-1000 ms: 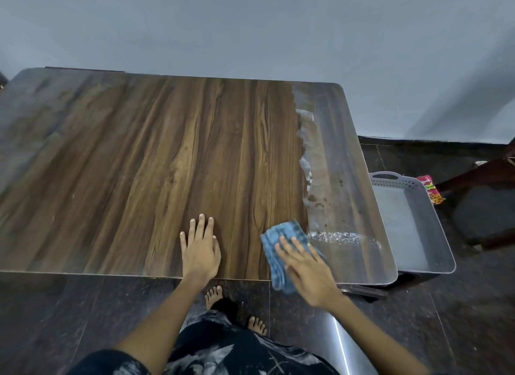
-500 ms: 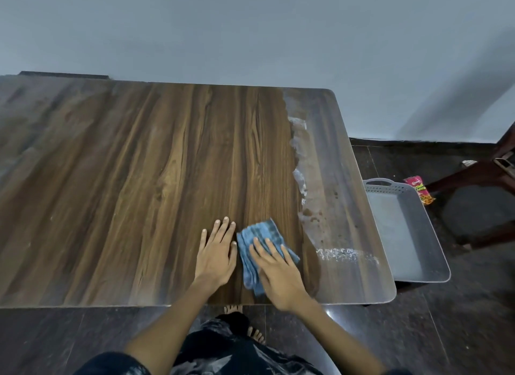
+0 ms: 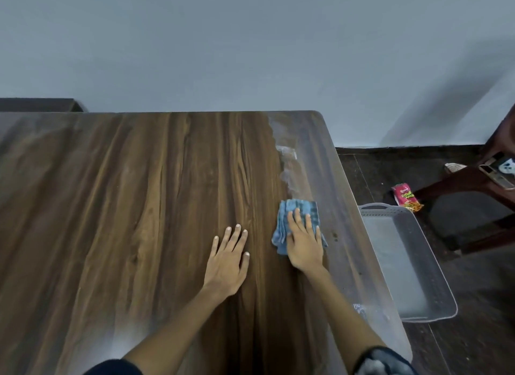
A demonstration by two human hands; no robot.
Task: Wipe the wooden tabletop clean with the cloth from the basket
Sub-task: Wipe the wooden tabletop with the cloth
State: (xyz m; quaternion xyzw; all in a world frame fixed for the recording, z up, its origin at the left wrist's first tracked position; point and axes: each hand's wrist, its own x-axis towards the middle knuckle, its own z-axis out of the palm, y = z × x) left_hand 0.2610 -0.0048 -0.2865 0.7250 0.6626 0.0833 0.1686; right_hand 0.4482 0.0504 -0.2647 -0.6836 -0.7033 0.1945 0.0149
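— So where is the cloth (image 3: 298, 221) at this moment?

— Right of centre in the frame, a crumpled blue cloth lying on the wooden bench (image 3: 139, 207), with the right hand (image 3: 305, 245) pressed flat on top of it, fingers (image 3: 297, 217) straight and spread, not clenched round it.

— And the other hand?

— The left hand (image 3: 227, 259) rests palm down on the bare wood just beside it, at centre frame, fingers straight and relaxed, holding nothing.

— How much of the wiping looks done?

— Hard to call finished. A whitish smear (image 3: 287, 162) runs from the upper right corner of the bench down to the top edge of the cloth, and the strip along the right edge looks dull and filmy, with small dark spots (image 3: 334, 236) just right of the cloth and a pale speckled patch (image 3: 359, 309) lower down. The broad area to the left looks darker and cleaner, though glare makes that uncertain.

— The basket?

— A grey basket (image 3: 434, 280) sits on the floor at the right, beside the bench, with a red snack packet (image 3: 407, 197) above it in the frame.
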